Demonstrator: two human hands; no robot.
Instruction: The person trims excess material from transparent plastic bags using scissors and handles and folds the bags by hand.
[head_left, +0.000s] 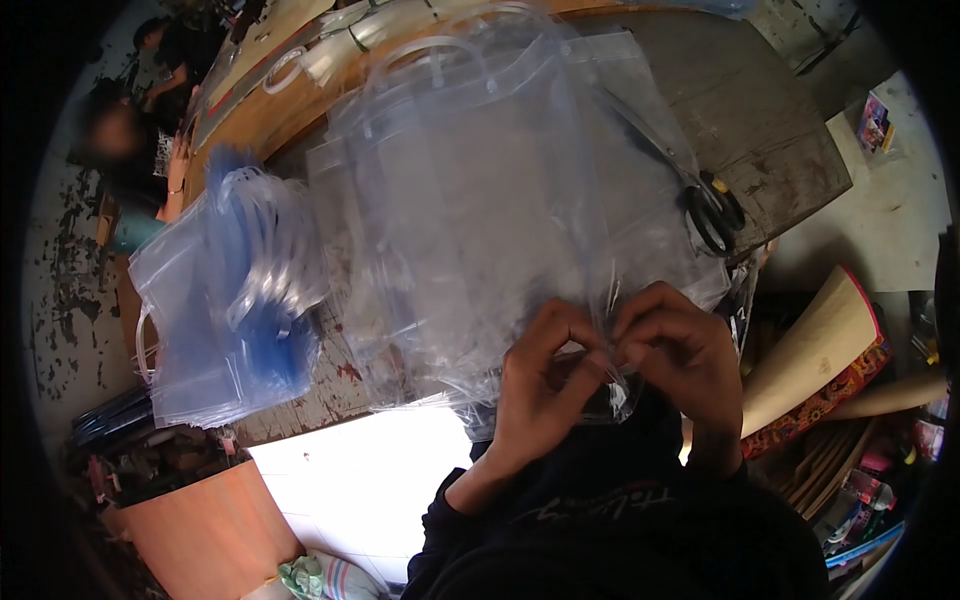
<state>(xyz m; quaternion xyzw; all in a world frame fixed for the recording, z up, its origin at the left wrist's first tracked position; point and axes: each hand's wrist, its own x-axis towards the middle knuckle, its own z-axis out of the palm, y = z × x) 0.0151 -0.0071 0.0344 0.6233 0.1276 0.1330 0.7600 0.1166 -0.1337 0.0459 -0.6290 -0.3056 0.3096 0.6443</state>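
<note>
Both of my hands pinch the lower right edge of a clear plastic bag point(480, 190) that lies on the table. My left hand point(545, 375) has thumb and forefinger closed on the plastic. Close beside it, my right hand point(685, 360) is curled with its fingertips on the same edge. The bag has looped clear handles at its far end and rests over more clear plastic sheets. A pair of scissors point(710, 210) with black handles lies to the right, its blades on the plastic. On the left sits a stack of clear bags point(225, 300) with bunched handles.
The worn table point(760, 110) has an edge at the right. Rolled sheets point(815, 350) and clutter stand below it. A roll of tape point(284, 72) lies at the back. Another person point(130, 135) is at the far left. An orange-brown panel point(205, 530) stands at lower left.
</note>
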